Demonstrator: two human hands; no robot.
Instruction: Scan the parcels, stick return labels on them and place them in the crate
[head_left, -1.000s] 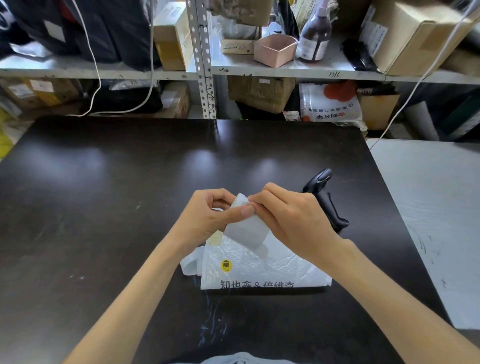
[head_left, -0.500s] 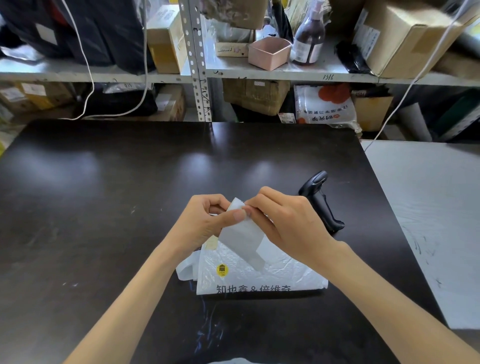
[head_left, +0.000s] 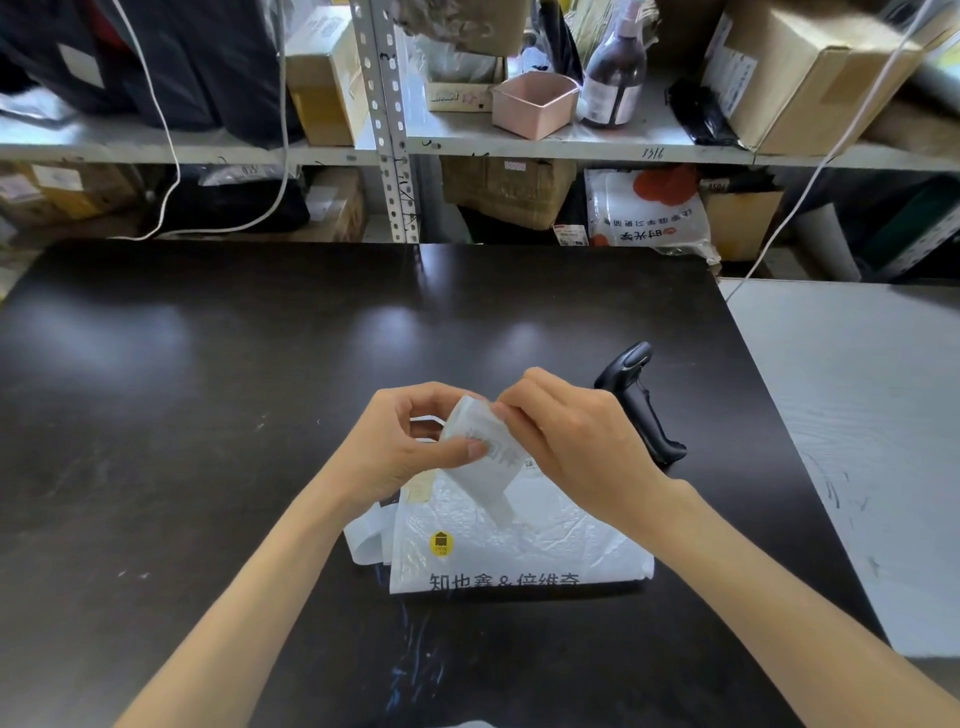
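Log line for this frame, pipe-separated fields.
left hand pinches return label | right hand pinches same label | white parcel bag flat on black table | barcode scanner lies unheld

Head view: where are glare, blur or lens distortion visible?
Head view: soft glare patches on the far half of the black table; head view: the shelf edge bows from wide-angle distortion; head view: print on the label pinched by the left hand and right hand is blurred, the parcel text sharper.

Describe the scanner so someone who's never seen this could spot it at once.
On the black table, just right of the right hand, lies the scanner. It is the only black, pistol-shaped tool there; the parcel beside it is white and flat.
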